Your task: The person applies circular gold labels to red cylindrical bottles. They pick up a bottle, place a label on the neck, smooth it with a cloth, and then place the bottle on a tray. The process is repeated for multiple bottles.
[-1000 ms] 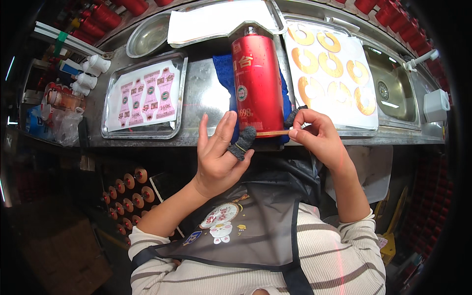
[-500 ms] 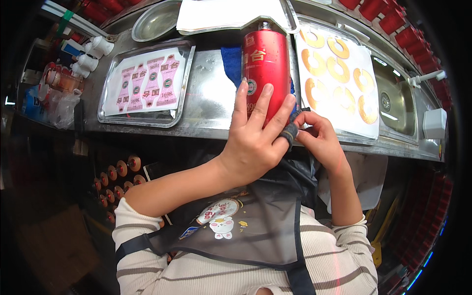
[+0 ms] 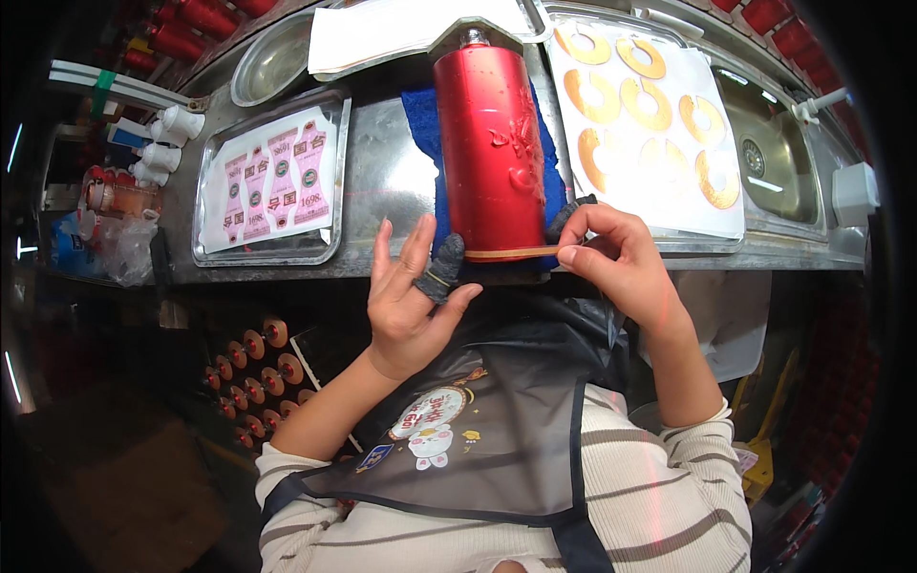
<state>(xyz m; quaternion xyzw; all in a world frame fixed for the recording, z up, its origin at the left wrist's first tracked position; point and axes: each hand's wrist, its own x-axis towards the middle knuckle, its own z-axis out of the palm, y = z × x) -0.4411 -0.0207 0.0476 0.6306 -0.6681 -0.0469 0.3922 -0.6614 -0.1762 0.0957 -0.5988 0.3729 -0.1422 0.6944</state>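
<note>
A glossy red bottle [image 3: 492, 158] lies on a blue cloth [image 3: 420, 115], its neck away from me and its base at the counter's front edge. Raised patterning shows on its upper side, with water drops on it. Across the base runs a thin gold strip [image 3: 511, 254]. My right hand [image 3: 621, 263] pinches the strip's right end between thumb and finger. To the left of the base, my left hand [image 3: 406, 310] has its fingers spread and holds nothing; its covered index fingertip is close to the strip's left end. Dark cloth finger covers sit on both index fingers.
At left a metal tray [image 3: 330, 244] holds pink printed labels [image 3: 277, 181]. White paper [image 3: 688, 220] with gold C-shaped pieces [image 3: 645, 103] lies at right, beside a sink [image 3: 778, 172]. A metal bowl [image 3: 272, 62] and a white sheet stack [image 3: 382, 38] stand behind.
The bottle has rolled, so its printed side no longer faces up. My left hand has come off it, down and left, and opened. The gold strip now shows across the base.
</note>
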